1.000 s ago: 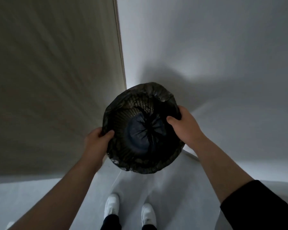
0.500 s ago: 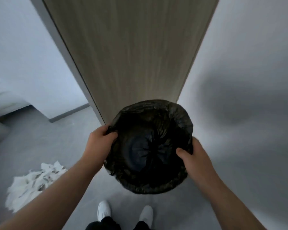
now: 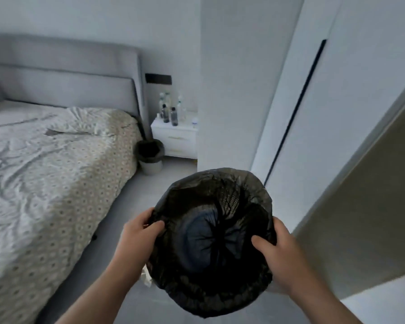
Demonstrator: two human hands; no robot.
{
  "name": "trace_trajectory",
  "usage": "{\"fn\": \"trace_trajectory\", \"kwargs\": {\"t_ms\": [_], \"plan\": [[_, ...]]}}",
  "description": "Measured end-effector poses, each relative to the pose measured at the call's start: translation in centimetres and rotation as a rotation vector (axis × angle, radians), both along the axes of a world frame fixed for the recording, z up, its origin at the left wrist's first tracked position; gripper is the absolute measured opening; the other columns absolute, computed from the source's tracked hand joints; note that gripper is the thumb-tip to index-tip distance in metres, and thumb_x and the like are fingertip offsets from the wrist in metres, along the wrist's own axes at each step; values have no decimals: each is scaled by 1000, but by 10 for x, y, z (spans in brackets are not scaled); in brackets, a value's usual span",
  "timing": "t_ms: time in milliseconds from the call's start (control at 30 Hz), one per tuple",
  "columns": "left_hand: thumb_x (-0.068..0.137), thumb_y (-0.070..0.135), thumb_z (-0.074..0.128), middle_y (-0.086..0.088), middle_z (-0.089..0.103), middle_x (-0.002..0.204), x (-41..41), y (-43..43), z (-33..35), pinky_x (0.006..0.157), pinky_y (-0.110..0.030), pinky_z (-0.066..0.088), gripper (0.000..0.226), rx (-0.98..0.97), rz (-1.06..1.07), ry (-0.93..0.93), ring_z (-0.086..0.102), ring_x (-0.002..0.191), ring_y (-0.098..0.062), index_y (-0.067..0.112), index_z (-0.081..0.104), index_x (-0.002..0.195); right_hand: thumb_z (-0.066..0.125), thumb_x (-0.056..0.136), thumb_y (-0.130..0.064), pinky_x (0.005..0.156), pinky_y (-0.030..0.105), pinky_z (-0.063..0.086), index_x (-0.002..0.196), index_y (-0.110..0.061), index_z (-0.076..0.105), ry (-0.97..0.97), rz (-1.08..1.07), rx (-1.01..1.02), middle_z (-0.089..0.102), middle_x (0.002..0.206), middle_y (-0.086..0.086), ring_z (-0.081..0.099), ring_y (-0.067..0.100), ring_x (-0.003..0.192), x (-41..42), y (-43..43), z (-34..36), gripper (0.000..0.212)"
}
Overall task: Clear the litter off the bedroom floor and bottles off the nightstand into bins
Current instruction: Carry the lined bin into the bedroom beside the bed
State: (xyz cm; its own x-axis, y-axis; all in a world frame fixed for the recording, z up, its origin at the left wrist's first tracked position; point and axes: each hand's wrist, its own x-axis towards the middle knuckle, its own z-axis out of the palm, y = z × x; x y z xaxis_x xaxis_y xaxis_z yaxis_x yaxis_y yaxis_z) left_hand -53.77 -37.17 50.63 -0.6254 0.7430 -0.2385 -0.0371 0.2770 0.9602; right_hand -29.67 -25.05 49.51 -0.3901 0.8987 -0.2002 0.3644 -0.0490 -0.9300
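the lined bin [image 3: 211, 244], black bag over mesh and empty inside, sits low centre, carried by the left hand [image 3: 136, 239] and right hand [image 3: 283, 251], each grip curled on its rim. the view has swung from a door to the bedroom: bottles [image 3: 170, 111] on the nightstand [image 3: 173, 136] upper centre, a second bin [image 3: 150, 156] beside it; clearing can begin.

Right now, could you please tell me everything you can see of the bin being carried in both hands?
The carried bin is round and dark, seen from above, its mouth facing the camera. A black plastic liner covers it, folded and crinkled over the rim; mesh-like walls show through the film on the far inner side. The liner gathers to a bunched centre at the bottom, and no litter shows inside. The left hand grips the rim on one side, the right hand the other, thumbs inside. It is held above the grey floor, near the bed's foot.
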Motion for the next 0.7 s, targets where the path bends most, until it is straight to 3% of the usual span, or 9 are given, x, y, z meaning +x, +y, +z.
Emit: {"fn": "trace_trajectory", "kwargs": {"t_ms": [200, 333, 400, 533, 700], "plan": [[85, 0, 51, -12, 74, 87, -103, -82, 25, 69, -34, 58, 32, 72, 213, 7, 71, 83, -26, 22, 74, 91, 62, 84, -29, 71, 21, 48, 107, -49, 54, 48, 214, 25, 64, 90, -32, 62, -8, 84, -133, -30, 21, 31], [85, -2, 50, -5, 76, 80, -149, -107, 37, 52, -18, 51, 36, 118, 329, 30, 71, 71, -13, 24, 76, 86, 63, 84, -25, 71, 18, 47, 102, -53, 55, 75, 323, 42, 66, 93, -30, 62, -9, 86, -200, -37, 30, 34], [85, -2, 50, -3, 75, 77, -168, -109, 40, 49, -16, 49, 38, 125, 368, 34, 70, 66, -10, 26, 76, 83, 62, 85, -25, 71, 19, 48, 100, -52, 54, 79, 359, 35, 66, 94, -27, 62, -6, 88, -229, -32, 30, 33], [83, -2, 51, 0, 75, 75, -208, -94, 36, 48, -14, 49, 39, 114, 452, 33, 70, 64, -7, 27, 76, 82, 62, 85, -24, 77, 26, 50, 116, -42, 53, 85, 396, 14, 65, 104, -20, 62, 3, 96, -282, -7, 22, 37], [83, -5, 50, -5, 75, 75, -259, -42, 28, 47, -14, 49, 41, 90, 500, -4, 69, 62, -7, 26, 76, 78, 61, 86, -23, 70, 18, 47, 113, -46, 51, 103, 432, -27, 64, 102, -25, 61, -3, 93, -345, 48, 9, 36]]}}
